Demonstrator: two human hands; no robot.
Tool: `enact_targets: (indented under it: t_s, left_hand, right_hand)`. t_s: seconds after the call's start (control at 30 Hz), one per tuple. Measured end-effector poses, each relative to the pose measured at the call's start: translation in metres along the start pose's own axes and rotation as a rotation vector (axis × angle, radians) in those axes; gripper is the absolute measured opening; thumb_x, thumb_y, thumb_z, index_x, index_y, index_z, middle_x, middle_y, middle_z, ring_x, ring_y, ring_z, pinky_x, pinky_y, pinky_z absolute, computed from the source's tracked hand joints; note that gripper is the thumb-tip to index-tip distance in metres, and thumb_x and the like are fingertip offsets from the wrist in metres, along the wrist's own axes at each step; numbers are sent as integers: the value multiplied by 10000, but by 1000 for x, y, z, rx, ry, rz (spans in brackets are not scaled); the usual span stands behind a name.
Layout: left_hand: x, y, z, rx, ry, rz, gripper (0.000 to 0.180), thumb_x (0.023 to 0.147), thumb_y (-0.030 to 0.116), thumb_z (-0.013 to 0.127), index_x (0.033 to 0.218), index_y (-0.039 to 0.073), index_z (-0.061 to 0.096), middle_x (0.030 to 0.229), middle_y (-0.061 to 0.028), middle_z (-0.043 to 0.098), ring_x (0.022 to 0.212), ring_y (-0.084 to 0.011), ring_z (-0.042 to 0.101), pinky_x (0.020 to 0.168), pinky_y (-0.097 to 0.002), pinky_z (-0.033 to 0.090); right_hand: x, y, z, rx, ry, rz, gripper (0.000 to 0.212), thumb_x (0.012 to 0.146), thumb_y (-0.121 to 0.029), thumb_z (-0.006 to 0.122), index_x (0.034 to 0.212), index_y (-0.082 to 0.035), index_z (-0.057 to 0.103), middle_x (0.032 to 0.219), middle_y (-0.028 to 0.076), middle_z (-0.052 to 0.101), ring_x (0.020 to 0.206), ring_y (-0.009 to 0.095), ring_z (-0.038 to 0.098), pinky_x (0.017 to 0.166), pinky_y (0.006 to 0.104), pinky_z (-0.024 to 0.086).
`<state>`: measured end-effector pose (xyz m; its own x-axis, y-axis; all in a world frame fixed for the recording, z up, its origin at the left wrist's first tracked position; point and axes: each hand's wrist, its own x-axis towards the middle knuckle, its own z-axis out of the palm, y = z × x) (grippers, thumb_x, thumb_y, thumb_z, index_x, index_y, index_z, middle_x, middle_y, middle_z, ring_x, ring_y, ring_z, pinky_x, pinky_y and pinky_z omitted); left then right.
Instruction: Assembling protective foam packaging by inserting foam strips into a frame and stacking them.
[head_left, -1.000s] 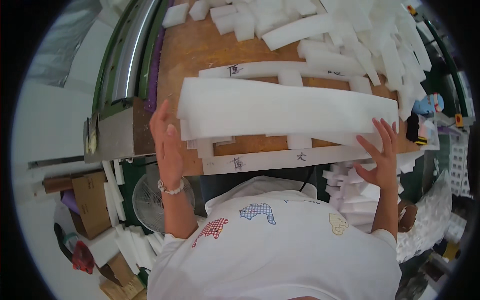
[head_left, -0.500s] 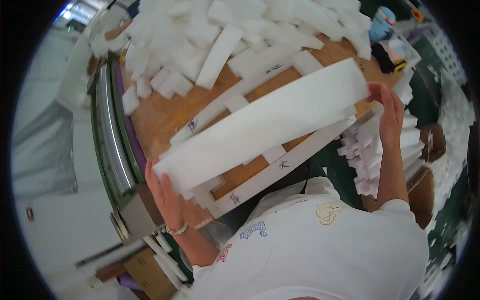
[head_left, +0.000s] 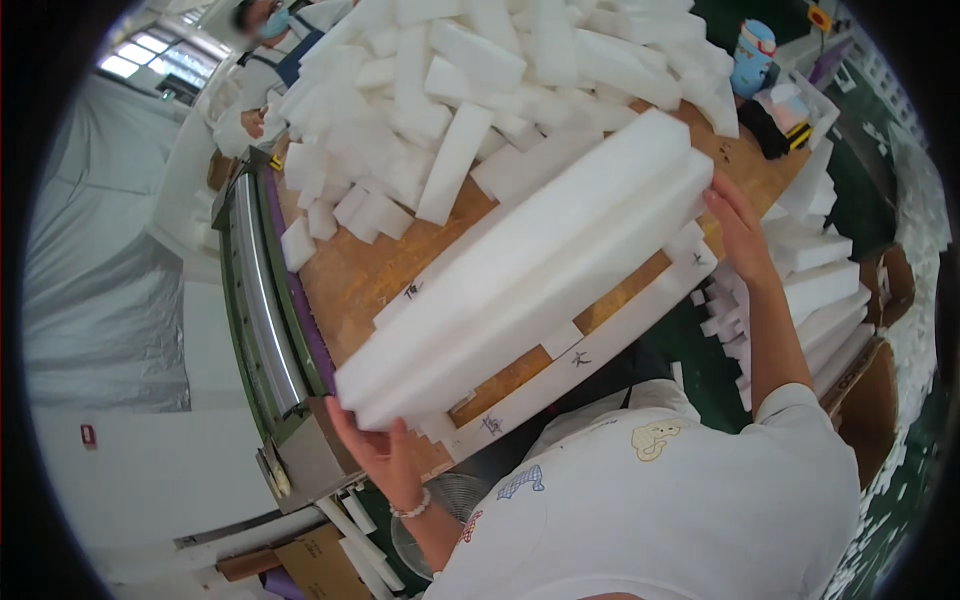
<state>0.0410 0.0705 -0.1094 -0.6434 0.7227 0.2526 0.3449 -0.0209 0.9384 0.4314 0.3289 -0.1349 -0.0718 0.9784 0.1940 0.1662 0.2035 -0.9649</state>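
A long white foam piece (head_left: 530, 260) with a stepped, L-shaped side is held slantwise between my two hands. My left hand (head_left: 385, 452) grips its lower left end, thumb at the near side. My right hand (head_left: 738, 228) holds the upper right end, with its fingers partly hidden by the foam. Beneath it, a white foam frame (head_left: 540, 385) with handwritten dark marks lies at the table's near edge, and brown tabletop shows through its gaps. Whether the held piece touches this frame I cannot tell.
Loose white foam blocks (head_left: 470, 60) heap up on the brown table (head_left: 365, 262). A metal roller (head_left: 262, 310) borders the left edge. Foam strips (head_left: 815, 250) are stacked right, near a cardboard box (head_left: 868, 405). A blue bottle (head_left: 752, 60) stands far right. Another person (head_left: 310, 25) is far left.
The foam piece has tipped, so its stepped side now shows instead of one flat face. Both hands have moved with its ends. The view has shifted, bringing the other person into sight.
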Motion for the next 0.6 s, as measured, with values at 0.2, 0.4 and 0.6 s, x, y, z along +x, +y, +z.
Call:
enact_targets:
  t_s: [0.2,0.4,0.6]
  left_hand:
    - [-17,-14,-2,-37,-28,61,701,832,11,550,1472,17,264,1493,-174,311,1314,-291,372,1085,-381,312]
    - [-15,-17,-18,-14,-121,88,727,791,-34,545,1463,-7,270,1480,-186,331,1319,-300,377,1091,-393,314]
    - [49,13,-52,95,-82,411,747,748,77,657,1419,-25,346,1470,-193,359,1333,-326,381,1107,-403,309]
  right_hand:
    - [16,28,-3,44,-102,29,439,891,-120,439,1298,21,520,1269,105,556,1141,184,480,1008,290,342]
    - [35,18,-12,116,-206,-35,469,957,-220,403,1329,61,463,1349,135,491,1225,226,445,1071,320,301]
    - [72,-76,5,233,-377,-175,484,883,-109,567,1333,25,453,1327,147,493,1211,265,458,1062,365,330]
